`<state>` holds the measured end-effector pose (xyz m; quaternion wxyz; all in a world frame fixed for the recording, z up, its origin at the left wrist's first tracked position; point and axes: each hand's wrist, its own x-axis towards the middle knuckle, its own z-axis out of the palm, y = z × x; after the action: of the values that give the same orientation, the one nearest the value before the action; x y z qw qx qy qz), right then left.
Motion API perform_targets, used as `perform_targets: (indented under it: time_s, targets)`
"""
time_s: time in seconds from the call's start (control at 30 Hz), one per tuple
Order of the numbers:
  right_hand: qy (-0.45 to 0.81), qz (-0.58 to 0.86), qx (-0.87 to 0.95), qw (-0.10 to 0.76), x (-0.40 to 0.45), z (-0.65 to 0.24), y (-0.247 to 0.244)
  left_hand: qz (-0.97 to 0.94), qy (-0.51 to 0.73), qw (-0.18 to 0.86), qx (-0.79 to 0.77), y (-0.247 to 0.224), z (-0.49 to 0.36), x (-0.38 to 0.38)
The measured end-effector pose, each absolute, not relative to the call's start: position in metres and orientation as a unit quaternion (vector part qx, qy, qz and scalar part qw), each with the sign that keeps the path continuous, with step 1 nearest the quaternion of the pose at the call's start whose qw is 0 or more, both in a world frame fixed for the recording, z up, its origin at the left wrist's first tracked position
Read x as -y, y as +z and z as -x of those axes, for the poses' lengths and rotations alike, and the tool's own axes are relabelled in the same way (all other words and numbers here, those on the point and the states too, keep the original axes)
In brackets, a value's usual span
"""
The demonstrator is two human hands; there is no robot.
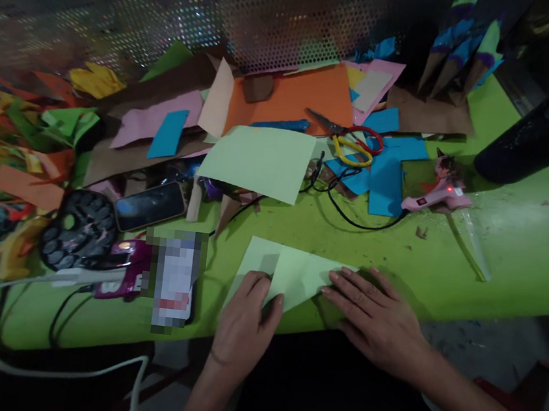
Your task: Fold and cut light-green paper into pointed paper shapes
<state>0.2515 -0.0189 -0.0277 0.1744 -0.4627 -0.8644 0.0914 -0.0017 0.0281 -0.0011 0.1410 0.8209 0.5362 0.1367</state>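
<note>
A pale green sheet of paper (pixel 297 273) lies at the table's front edge, partly folded over so that its right end narrows to a point. My left hand (pixel 246 323) has curled fingers and thumb gripping the folded flap near its lower edge. Flat across the paper's right tip rest the stretched fingers of my right hand (pixel 375 314), holding nothing. Beyond both hands lies another pale green sheet (pixel 259 161). Scissors with red and yellow handles (pixel 354 148) sit just past it, on paper pieces.
A pink glue gun (pixel 439 197) with a lit red light and a black cord stands at right, by a dark cylinder (pixel 532 134). Left are a phone (pixel 151 207), a blurred phone (pixel 176 280), a purple power strip (pixel 120 274) and cables. Coloured paper (pixel 290 96) covers the back.
</note>
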Motion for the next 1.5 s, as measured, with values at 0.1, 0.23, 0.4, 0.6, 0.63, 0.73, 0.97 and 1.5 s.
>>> perform_targets:
  time_s: [0.1, 0.23, 0.4, 0.6, 0.63, 0.73, 0.97, 1.5]
  targets:
    - [0.092, 0.468, 0.862, 0.174, 0.0191, -0.2512, -0.0276, -0.818, 0.127, 0.153, -0.54, 0.0006, 0.0019, -0.0289]
    - [0.087, 0.468, 0.862, 0.177, 0.0189, -0.2505, -0.0278, -0.808, 0.118, 0.165, -0.552, 0.0029, 0.0009, -0.0302]
    - [0.087, 0.471, 0.86, 0.176, 0.0191, -0.2496, -0.0282, -0.798, 0.121, 0.169, -0.565, 0.0031, -0.0001, -0.0309]
    - [0.078, 0.468, 0.866, 0.161, 0.0181, -0.2501, -0.0285, -0.773, 0.121, 0.199, -0.59, 0.0043, -0.0003, -0.031]
    - [0.078, 0.468, 0.866, 0.162, 0.0178, -0.2502, -0.0284, -0.766, 0.121, 0.205, -0.597, 0.0045, -0.0006, -0.0309]
    - [0.08, 0.471, 0.863, 0.166, 0.0174, -0.2503, -0.0283, -0.75, 0.122, 0.215, -0.613, 0.0041, -0.0012, -0.0301]
    - [0.055, 0.461, 0.875, 0.138, 0.0173, -0.2511, -0.0287, -0.755, 0.124, 0.227, -0.603, 0.0053, 0.0011, -0.0279]
    - [0.077, 0.47, 0.866, 0.151, 0.017, -0.2502, -0.0267, -0.836, 0.035, 0.082, -0.541, 0.0039, 0.002, -0.0251]
